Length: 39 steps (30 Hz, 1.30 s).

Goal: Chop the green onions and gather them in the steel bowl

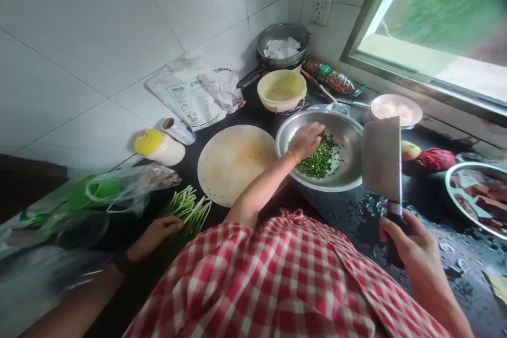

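1. Black, wet bench (348, 216) meets a white-tiled wall (119, 26); a red-checked garment (277, 274) fills its near edge.
2. Above the near edge, right, the right hand (420, 245) has its grip clamped on the handle of a cleaver (382, 161), blade raised, perhaps to keep it clear of the other arm.
3. Near edge, left: a co-worker's hand (158, 235) touches whole scallions (190, 208); whether it grips them, I cannot tell.
4. Mid-bench, a round cutting board (225, 169) sits close beside a steel bowl (352, 150), probably for short transfers. Across them the left hand (307, 141) reaches into the bowl, by its chopped greens (320, 158); fingers stretched, palm hidden, so I cannot tell what its grip holds.
5. Right edge: a metal basin (447, 182) contains dark reddish pieces.
6. Far corner: a yellow colander (282, 87) stands before a frying pan (283, 63) of white pieces; nearer the window, a white bowl (418, 119) holds something pale.
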### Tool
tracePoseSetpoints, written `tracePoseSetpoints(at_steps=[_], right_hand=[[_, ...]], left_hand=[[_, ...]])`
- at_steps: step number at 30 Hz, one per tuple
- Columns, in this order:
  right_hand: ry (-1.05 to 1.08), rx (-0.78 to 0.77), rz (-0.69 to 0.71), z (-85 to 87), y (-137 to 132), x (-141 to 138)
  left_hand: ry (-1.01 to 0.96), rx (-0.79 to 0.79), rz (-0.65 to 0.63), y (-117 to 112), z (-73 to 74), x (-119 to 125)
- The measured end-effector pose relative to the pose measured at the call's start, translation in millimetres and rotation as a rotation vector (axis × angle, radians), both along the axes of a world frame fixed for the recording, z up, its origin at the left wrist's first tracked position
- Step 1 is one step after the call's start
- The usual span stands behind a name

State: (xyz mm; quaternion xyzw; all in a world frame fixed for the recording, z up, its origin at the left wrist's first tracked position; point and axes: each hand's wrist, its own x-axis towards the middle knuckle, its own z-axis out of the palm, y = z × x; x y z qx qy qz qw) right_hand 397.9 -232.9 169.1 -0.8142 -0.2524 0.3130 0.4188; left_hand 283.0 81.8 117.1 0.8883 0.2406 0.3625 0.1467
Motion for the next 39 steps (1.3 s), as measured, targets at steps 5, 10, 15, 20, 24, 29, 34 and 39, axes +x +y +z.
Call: tracePoseSetpoints(at_steps=[5,10,15,20,24,29,34,39], right_hand=[[0.085,0.027,0.215,-12.7,28,-23],[0.096,-0.018,0.363,-15.1,53,-47],[0.238,-0.056,0.520,-30.1,76,-65],[0.384,-0.115,0.714,-57.5,109,-90],[0.436,-0.141,0.841,-70.4,135,-111],[0.465,-0.126,0.871,-81.6,152,-126],[0.479,-0.062,0.807,-93.0,158,-128],[0.517,-0.054,0.786,-105.6,162,-123]], left_hand=[[0.037,-0.230,0.399,9,-52.3,-125],[0.526,-0.341,0.167,20,-79.6,-188],[0.649,-0.344,0.200,6,-71.8,-225],[0.626,-0.376,0.362,-46,-62.6,-302],[0.465,-0.370,0.571,-50,-58.5,-349],[0.456,-0.431,0.871,-30,-68.2,-375],[0.449,-0.433,0.849,-87,-87.7,-349],[0.280,-0.457,0.789,-140,-90.0,-307]])
